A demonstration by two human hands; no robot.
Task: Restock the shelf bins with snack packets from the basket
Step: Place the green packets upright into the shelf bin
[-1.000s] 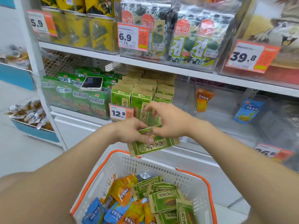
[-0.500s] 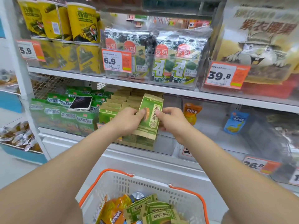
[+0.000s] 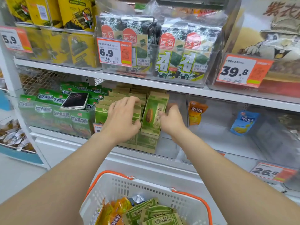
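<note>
A green seed packet (image 3: 152,116) stands upright at the right end of the row of green packets (image 3: 125,95) inside the clear shelf bin (image 3: 167,150). My right hand (image 3: 171,120) pinches that packet's right edge. My left hand (image 3: 122,118) has its fingers curled over the tops of the row, thumb against the packet's left side. Below, the white basket with an orange rim (image 3: 113,184) holds more green packets (image 3: 155,213) and orange packets (image 3: 116,210).
A phone (image 3: 75,100) lies on green bags in the bin to the left. The bins to the right hold one orange packet (image 3: 196,112) and one blue packet (image 3: 245,122). The shelf above (image 3: 146,82) carries seaweed packs and price tags.
Both hands lifted the green packet from above the basket up to the shelf and set it upright into the bin. The left hand shifted from the packet onto the row.
</note>
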